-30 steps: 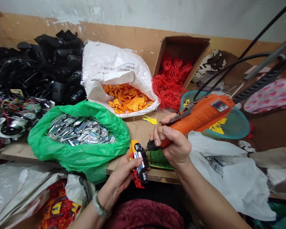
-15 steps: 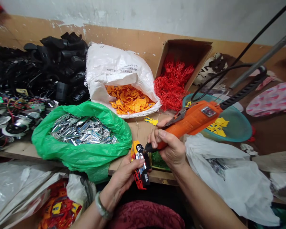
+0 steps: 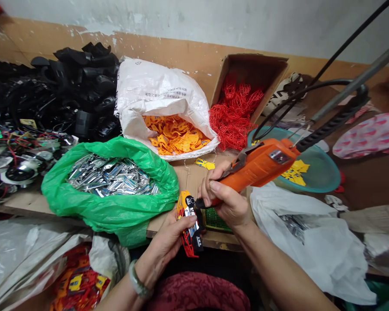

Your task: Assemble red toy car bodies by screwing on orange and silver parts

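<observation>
My left hand (image 3: 171, 233) is closed around a toy car (image 3: 190, 222) with orange, silver and red parts and black wheels, its thumb lying across the silver side. An orange electric screwdriver (image 3: 256, 166) hangs from a spring and a black cable, and my right hand (image 3: 228, 194) grips its body near the front. The black nose of the screwdriver is at the car's upper wheel; whether its bit sits in a screw cannot be made out. A green mesh basket (image 3: 215, 219) shows partly behind my right wrist.
A green bag (image 3: 168, 185) of silver parts and a white sack (image 3: 162, 82) of orange parts stand ahead. Red frames (image 3: 233, 116) spill from a cardboard box (image 3: 275, 71). Right are a teal bowl (image 3: 332, 175) and white bag (image 3: 330, 255); black parts (image 3: 81, 90) pile up left.
The screwdriver and my right hand have shifted slightly left, bringing the nose closer against the car's upper wheel. My left hand and the car stay almost still.
</observation>
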`<state>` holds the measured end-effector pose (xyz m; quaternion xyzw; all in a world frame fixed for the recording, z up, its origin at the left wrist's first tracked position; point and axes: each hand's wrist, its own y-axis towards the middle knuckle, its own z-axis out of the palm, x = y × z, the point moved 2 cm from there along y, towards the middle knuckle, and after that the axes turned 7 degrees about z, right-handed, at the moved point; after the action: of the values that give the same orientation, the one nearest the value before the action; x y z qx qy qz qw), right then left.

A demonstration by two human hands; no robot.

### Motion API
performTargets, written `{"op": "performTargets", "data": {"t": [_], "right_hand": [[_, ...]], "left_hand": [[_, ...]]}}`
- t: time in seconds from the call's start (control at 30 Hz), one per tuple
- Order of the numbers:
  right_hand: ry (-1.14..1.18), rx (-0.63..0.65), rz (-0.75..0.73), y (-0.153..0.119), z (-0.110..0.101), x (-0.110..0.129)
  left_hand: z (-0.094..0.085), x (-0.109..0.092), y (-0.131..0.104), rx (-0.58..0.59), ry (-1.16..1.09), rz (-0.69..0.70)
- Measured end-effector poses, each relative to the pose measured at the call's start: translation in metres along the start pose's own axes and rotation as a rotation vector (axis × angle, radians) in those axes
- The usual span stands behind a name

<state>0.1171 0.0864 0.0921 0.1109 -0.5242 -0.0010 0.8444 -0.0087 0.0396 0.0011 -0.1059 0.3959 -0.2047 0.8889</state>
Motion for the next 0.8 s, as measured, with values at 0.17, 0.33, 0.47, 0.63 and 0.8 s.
{"op": "performTargets", "data": {"t": [0.17,0.33,0.47,0.63,0.8], "right_hand": [[-0.027,0.014,0.014,-0.001,0.003,-0.004],[-0.011,-0.100,-0.052,0.001,-0.013,0.001],[-0.125,-0.270,-0.134,-0.001,-0.046,0.008],[-0.211,-0.336,-0.129,-0.008,-0.079,-0.002],[-0.214,-0.340,-0.120,-0.010,-0.088,-0.015]], "left_hand": [[0.001,-0.001,0.000,-0.013,0.019,0.015],[-0.001,-0.001,0.001,-0.048,0.085,-0.035],[-0.005,-0.001,0.001,-0.109,0.084,-0.078],[-0.006,0.000,0.003,-0.105,0.109,-0.074],[-0.005,0.001,0.005,-0.102,0.102,-0.060]]}}
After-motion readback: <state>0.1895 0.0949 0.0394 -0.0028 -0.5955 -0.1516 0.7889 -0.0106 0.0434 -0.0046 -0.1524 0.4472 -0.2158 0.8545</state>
